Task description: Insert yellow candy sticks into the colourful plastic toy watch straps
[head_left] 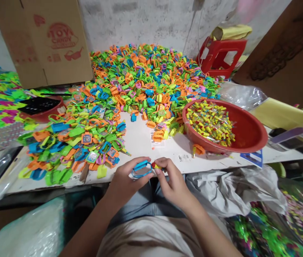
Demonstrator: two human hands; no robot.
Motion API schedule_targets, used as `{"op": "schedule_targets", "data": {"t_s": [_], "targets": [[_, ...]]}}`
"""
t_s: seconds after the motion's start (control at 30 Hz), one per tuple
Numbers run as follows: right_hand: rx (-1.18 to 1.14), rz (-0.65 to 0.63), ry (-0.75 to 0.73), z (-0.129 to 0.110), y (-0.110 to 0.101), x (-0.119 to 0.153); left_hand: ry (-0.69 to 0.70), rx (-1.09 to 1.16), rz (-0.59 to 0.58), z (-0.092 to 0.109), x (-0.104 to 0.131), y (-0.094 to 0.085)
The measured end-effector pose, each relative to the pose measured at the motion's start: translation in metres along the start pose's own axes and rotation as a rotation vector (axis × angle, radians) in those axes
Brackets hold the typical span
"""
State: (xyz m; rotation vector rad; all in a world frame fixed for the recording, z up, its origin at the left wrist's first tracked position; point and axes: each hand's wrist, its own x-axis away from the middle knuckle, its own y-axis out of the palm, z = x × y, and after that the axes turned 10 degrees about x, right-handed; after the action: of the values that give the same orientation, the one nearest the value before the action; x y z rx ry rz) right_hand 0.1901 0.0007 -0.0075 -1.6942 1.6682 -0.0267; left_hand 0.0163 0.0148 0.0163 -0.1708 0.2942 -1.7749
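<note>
My left hand (130, 175) is closed on a blue toy watch (142, 168), its looped band held between thumb and fingers. Close beside it, my right hand (170, 180) pinches a small candy in a yellow and red wrapper (155, 165), its red end close to the watch's band. Whether the two touch I cannot tell. Both hands are over the front edge of the white table (137, 137). To the left lies a pile of coloured toy watches (86, 138). A red basin (248, 125) with many similar yellow candies (210, 119) stands to the right.
A large heap of toy watches (146, 71) fills the back of the table, next to a cardboard box (46, 43). At the far right back is a red stool (222, 53). A small red bowl (43, 114) stands at left; plastic bags (291, 221) lie below right.
</note>
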Motion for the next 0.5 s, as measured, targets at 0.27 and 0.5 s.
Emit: {"op": "schedule_targets", "data": {"t_s": [0.27, 0.5], "targets": [[0.135, 0.033, -0.067, -0.0019, -0.0019, 0.0036, -0.062, 0.032, -0.017, 0.0016, 0.0012, 0.0042], [0.171, 0.045, -0.051, -0.0031, -0.0022, 0.0034, -0.083, 0.044, 0.001, 0.0058, -0.0008, 0.0052]]}}
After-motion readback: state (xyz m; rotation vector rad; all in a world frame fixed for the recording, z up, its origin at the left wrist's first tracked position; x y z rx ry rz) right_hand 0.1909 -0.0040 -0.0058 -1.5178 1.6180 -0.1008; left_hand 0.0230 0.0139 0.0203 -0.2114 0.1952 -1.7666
